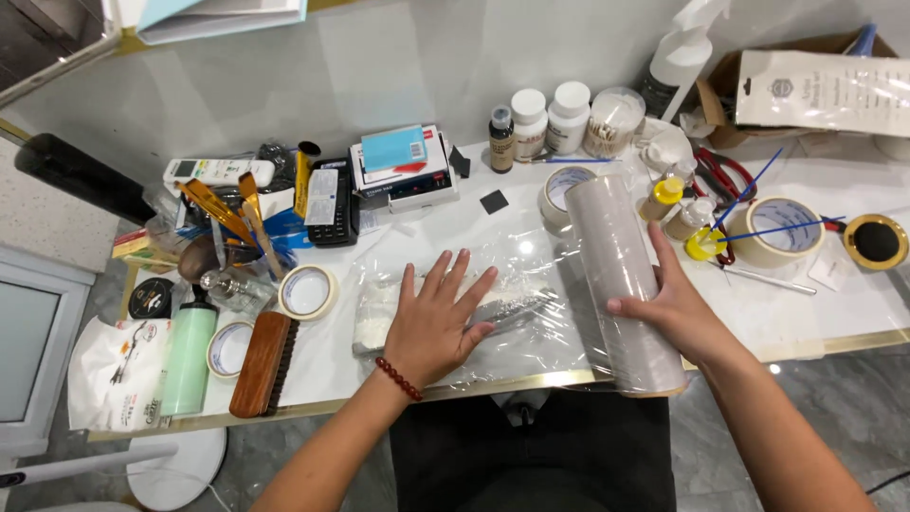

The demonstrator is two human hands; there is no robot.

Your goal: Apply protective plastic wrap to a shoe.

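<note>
My left hand (438, 318) lies flat, fingers spread, on a sheet of clear plastic film (517, 275) stretched over the white table (806, 313). Under the film and the hand sits a whitish wrapped object (377, 318) with a long metal piece (517, 309) beside it. My right hand (671, 308) grips a large roll of clear film (621, 275) that lies at the sheet's right end, pointing away from me. A red bead bracelet (398, 378) circles my left wrist.
Tape rolls (308, 292) (782, 230) (561, 194), a wooden brush (263, 363), a green bottle (188, 358), a jar of paintbrushes (237, 228), white pill bottles (550, 118), a spray bottle (682, 52), red scissors (725, 175) and a cardboard box (806, 85) crowd the table's left and back.
</note>
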